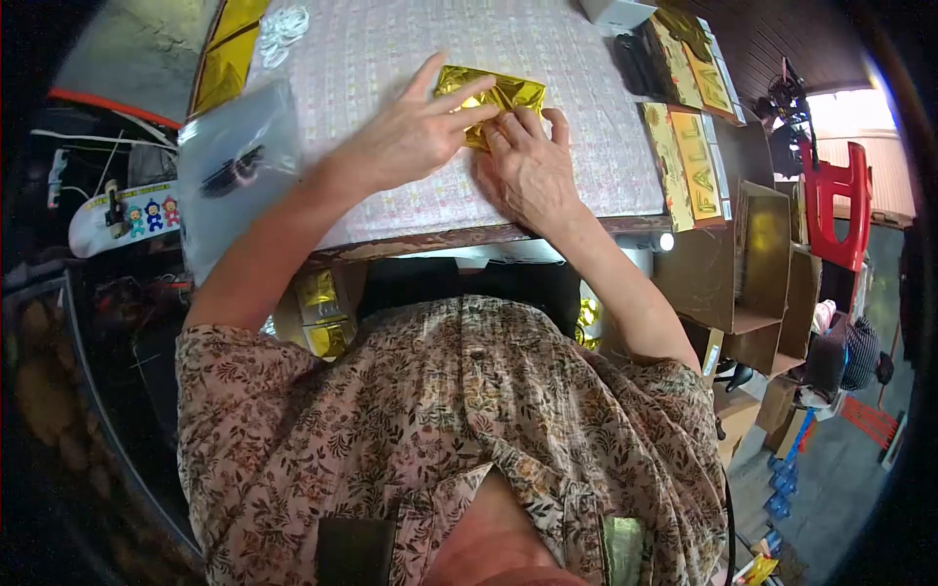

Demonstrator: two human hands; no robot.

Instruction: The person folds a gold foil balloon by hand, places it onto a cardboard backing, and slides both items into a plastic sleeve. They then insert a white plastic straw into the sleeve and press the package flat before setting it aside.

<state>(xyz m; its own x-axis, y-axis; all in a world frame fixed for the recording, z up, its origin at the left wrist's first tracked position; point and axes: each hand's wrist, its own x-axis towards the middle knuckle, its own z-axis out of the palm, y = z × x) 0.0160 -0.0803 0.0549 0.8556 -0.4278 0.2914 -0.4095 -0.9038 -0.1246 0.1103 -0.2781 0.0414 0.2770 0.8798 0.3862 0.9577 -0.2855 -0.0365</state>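
A shiny gold foil piece (pixel 520 90), creased and roughly square, lies on the cloth-covered table in front of me. My left hand (pixel 425 137) reaches over its left side with fingers stretched and spread, two of them touching or just above the foil. On the foil's near right edge, my right hand (pixel 532 166) has its fingers bent and bunched against the material. The right thumb and part of the foil are hidden beneath the hands.
A clear plastic bag (pixel 239 161) with dark items hangs over the table's left edge. White loops (pixel 283 34) lie at the far left. Gold-lettered boxes (pixel 692 166) and a black object (pixel 638 66) line the right side. Cardboard boxes (pixel 757 254) and a red stool (pixel 835 205) stand farther right.
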